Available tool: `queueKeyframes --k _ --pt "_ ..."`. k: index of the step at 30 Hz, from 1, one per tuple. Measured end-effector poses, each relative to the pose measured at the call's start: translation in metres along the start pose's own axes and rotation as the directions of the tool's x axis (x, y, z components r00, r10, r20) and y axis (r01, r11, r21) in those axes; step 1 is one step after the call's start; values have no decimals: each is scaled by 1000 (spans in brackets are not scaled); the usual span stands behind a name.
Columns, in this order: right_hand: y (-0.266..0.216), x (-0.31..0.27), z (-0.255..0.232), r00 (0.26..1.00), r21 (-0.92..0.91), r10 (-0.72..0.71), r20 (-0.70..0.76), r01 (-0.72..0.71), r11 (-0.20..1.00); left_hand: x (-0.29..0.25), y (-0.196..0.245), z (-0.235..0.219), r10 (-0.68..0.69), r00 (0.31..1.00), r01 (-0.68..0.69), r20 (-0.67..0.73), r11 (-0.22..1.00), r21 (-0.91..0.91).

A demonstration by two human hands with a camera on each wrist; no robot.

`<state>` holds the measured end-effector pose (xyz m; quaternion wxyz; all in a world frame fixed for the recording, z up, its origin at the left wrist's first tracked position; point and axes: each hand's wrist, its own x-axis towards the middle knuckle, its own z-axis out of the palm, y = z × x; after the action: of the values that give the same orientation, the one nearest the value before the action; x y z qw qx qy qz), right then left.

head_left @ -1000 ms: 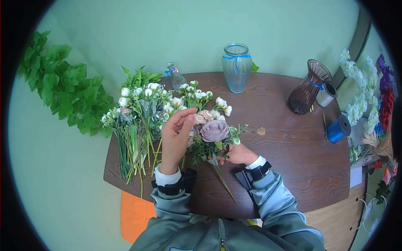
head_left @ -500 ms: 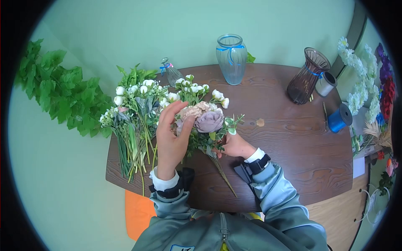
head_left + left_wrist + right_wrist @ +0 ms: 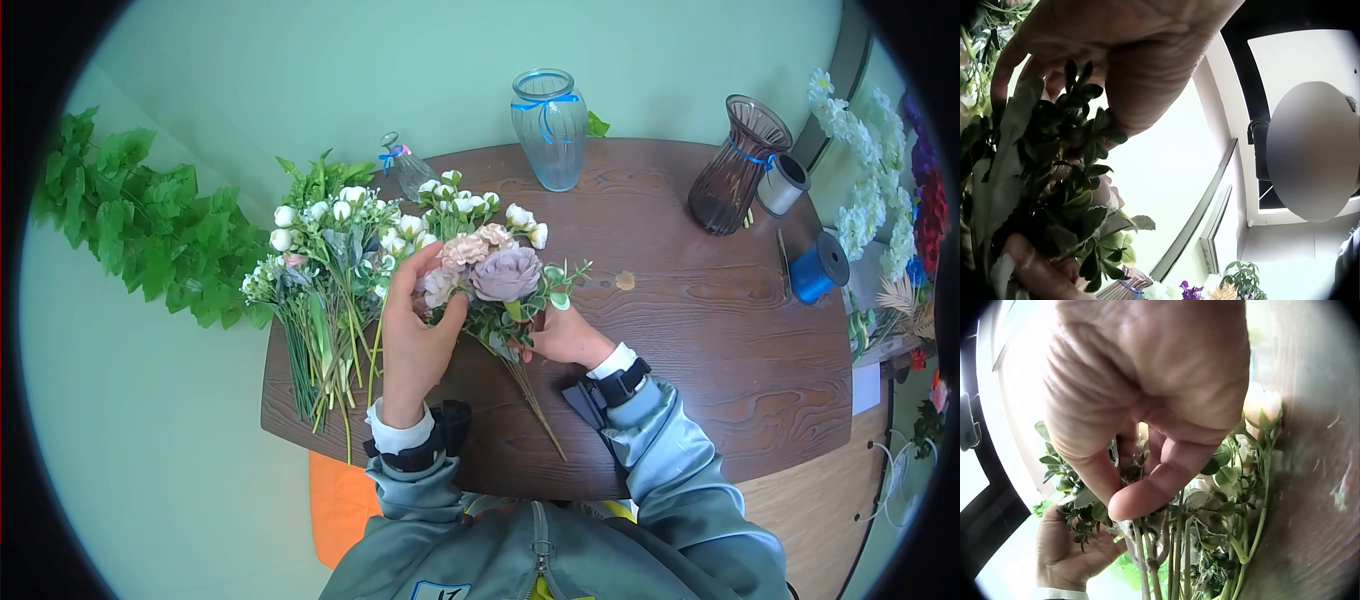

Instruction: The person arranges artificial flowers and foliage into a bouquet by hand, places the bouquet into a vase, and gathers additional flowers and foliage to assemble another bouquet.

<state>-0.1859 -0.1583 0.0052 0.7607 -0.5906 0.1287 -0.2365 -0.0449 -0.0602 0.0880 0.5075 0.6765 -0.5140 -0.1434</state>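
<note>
My right hand (image 3: 565, 336) grips the stems of a small artificial bouquet just below its leaves. The bouquet has a mauve rose (image 3: 506, 274), peach blooms (image 3: 465, 250) and green foliage. Its thin stems (image 3: 1175, 550) run down below the curled fingers in the right wrist view. My left hand (image 3: 415, 340) is cupped at the bouquet's left side, its fingers and thumb spread around a pale bloom (image 3: 438, 288). Dark leaves (image 3: 1072, 137) partly hide those fingers in the left wrist view. White flowers (image 3: 460, 200) lie just behind the bouquet.
Bundled stems with white blooms (image 3: 310, 215) lie on the table's left (image 3: 720, 340). A clear vase (image 3: 549, 130) and a small bottle (image 3: 410, 175) stand at the back. On the right are a dark ribbed vase (image 3: 735, 175), a silvery spool (image 3: 782, 188) and a blue ribbon spool (image 3: 818, 268).
My left hand has lowered from above the blooms to the bouquet's left side, its fingers now around the pale bloom. The right hand keeps its grip on the stems. The head view has shifted slightly.
</note>
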Motion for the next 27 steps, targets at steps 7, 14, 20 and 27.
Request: queueKeyframes --k 7,14,20,27 --pt "-1 -1 -3 998 -76 61 12 -60 995 3 -2 -4 -92 996 91 -4 989 -113" --pt "4 0 -3 998 21 64 -29 -64 998 1 3 -6 -5 1000 7 22 998 -55" --pt "4 -2 -2 999 -67 42 -33 -44 997 1 -10 1 69 997 -70 38 997 40" --pt "2 -3 -3 995 -31 58 -76 -60 998 0 -8 5 -35 999 35 9 994 -105"
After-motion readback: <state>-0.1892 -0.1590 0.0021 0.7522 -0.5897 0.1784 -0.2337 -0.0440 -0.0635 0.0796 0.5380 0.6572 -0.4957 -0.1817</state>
